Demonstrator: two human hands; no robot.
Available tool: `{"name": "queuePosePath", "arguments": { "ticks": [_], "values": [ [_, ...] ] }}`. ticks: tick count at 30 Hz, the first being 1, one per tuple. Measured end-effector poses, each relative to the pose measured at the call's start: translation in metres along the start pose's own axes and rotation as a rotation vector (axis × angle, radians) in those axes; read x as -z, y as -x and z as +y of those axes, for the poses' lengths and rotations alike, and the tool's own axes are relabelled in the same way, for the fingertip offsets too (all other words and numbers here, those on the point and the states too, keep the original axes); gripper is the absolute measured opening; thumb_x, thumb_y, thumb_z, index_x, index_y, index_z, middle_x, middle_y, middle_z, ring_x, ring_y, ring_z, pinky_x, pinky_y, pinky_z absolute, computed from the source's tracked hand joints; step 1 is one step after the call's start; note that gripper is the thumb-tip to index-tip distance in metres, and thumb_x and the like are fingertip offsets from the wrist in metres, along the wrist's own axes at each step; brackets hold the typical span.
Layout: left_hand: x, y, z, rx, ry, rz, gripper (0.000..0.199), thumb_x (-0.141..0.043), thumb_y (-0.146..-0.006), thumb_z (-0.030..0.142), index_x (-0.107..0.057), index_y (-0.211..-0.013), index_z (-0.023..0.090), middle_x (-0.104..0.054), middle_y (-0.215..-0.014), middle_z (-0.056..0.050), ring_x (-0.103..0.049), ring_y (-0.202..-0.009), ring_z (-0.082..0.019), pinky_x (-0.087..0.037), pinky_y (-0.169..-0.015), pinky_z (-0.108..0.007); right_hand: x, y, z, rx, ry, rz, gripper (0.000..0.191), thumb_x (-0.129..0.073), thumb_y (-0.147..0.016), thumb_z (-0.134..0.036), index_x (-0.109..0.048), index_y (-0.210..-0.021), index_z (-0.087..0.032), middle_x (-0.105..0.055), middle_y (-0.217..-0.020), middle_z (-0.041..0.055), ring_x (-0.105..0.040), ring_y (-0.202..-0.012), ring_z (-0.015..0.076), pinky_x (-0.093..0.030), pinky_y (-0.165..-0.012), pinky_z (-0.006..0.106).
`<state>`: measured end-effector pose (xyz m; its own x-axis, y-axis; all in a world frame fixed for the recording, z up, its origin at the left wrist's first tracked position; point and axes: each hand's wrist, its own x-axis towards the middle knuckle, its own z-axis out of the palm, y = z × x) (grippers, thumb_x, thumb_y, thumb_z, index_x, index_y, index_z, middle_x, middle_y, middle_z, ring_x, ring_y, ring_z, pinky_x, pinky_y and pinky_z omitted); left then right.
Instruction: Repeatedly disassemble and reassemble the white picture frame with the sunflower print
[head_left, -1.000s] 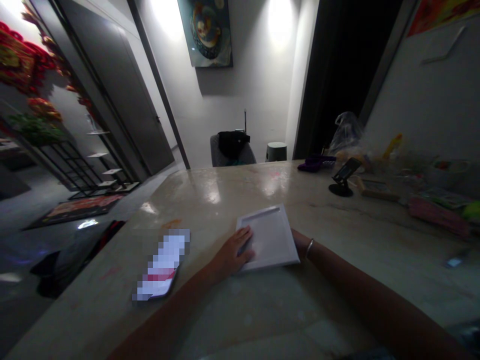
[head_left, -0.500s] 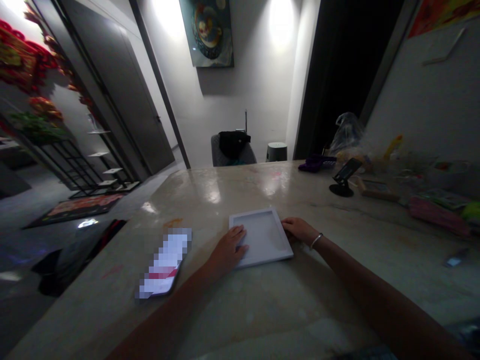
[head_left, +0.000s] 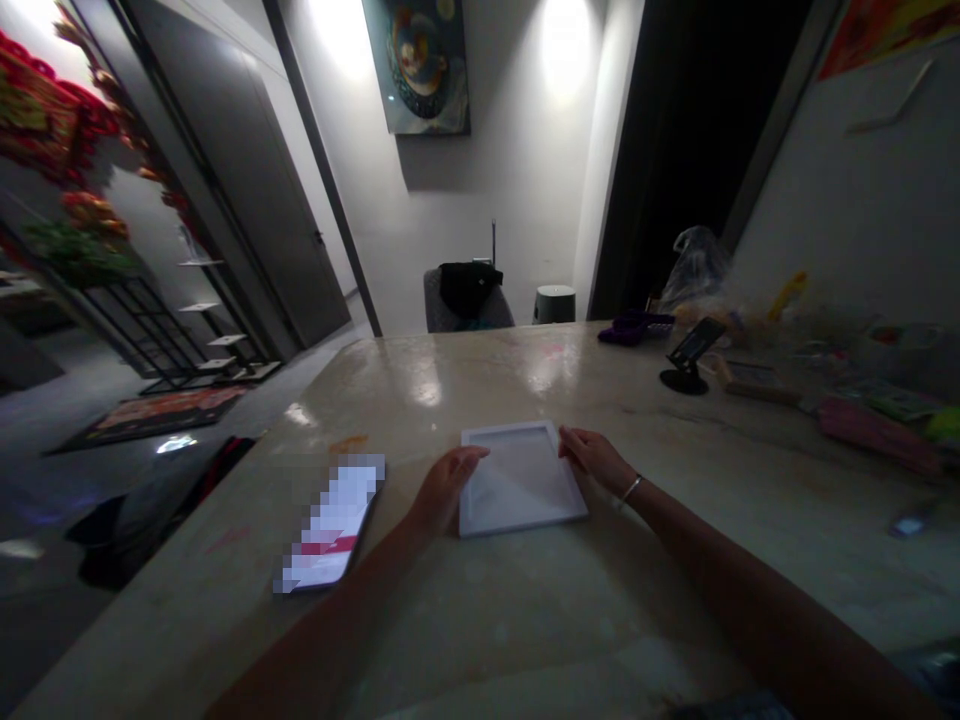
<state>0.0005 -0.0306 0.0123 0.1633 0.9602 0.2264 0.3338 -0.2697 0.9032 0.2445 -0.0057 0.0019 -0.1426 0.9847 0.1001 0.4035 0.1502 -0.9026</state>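
A flat white square frame or shallow tray (head_left: 521, 480) lies on the pale marble-like table (head_left: 480, 620). My left hand (head_left: 448, 482) grips its left edge, with the thumb on top and the other fingers mostly hidden at the side. At the upper right edge, my right hand (head_left: 598, 458) has its fingers pinched on the rim. A bracelet circles my right wrist. To the left of my left hand lies a phone (head_left: 334, 525) with a lit, pixelated screen.
Toward the back right stand a black phone stand (head_left: 688, 358), a purple item (head_left: 628, 328) and a clear plastic bag (head_left: 696, 268). A pink item (head_left: 874, 432) lies farther right. Beyond the table is a chair (head_left: 469, 298) with a black bag on it.
My left hand has moved from lying over the white piece to its left edge. My right fingers have come up onto the right rim.
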Motion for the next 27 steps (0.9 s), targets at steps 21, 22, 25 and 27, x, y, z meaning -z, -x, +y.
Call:
{"name": "queuePosePath", "arguments": {
  "ticks": [21,22,25,27],
  "values": [
    [-0.009,-0.006,0.005,0.226,0.652,-0.193,0.06,-0.045,-0.064,0.07,-0.038,-0.039,0.017,-0.036,-0.037,0.004,-0.031,-0.033,-0.005,-0.018,-0.037,-0.021,-0.01,0.008,-0.002,-0.016,-0.629,-0.406,0.059,-0.034,-0.069,-0.073,-0.044,-0.05,-0.017,-0.037,-0.043,-0.005,-0.033,-0.035,0.0063,-0.02,-0.036,0.021],
    [-0.009,-0.005,0.005,0.225,0.648,-0.188,0.06,-0.045,-0.064,0.07,-0.038,-0.039,0.017,-0.036,-0.037,0.004,-0.031,-0.033,-0.005,-0.019,-0.037,-0.021,-0.01,0.008,-0.002,-0.011,-0.627,-0.404,0.059,-0.035,-0.069,-0.072,-0.044,-0.05,-0.017,-0.037,-0.043,-0.0049,-0.033,-0.036,0.0062,-0.021,-0.036,0.021],
    [-0.009,-0.005,0.007,0.23,0.64,-0.18,0.06,-0.045,-0.065,0.07,-0.039,-0.039,0.017,-0.037,-0.037,0.004,-0.032,-0.033,-0.005,-0.02,-0.037,-0.021,-0.009,0.009,-0.004,-0.019,-0.639,-0.401,0.058,-0.036,-0.069,-0.072,-0.044,-0.05,-0.017,-0.038,-0.044,-0.005,-0.034,-0.036,0.0058,-0.022,-0.037,0.02],
    [-0.009,-0.004,0.007,0.226,0.631,-0.174,0.06,-0.044,-0.066,0.07,-0.04,-0.04,0.017,-0.037,-0.037,0.004,-0.032,-0.033,-0.005,-0.021,-0.037,-0.021,-0.009,0.01,-0.004,-0.035,-0.641,-0.399,0.058,-0.036,-0.069,-0.072,-0.045,-0.051,-0.017,-0.037,-0.043,-0.0053,-0.034,-0.036,0.0058,-0.022,-0.036,0.02]
  ]
}}
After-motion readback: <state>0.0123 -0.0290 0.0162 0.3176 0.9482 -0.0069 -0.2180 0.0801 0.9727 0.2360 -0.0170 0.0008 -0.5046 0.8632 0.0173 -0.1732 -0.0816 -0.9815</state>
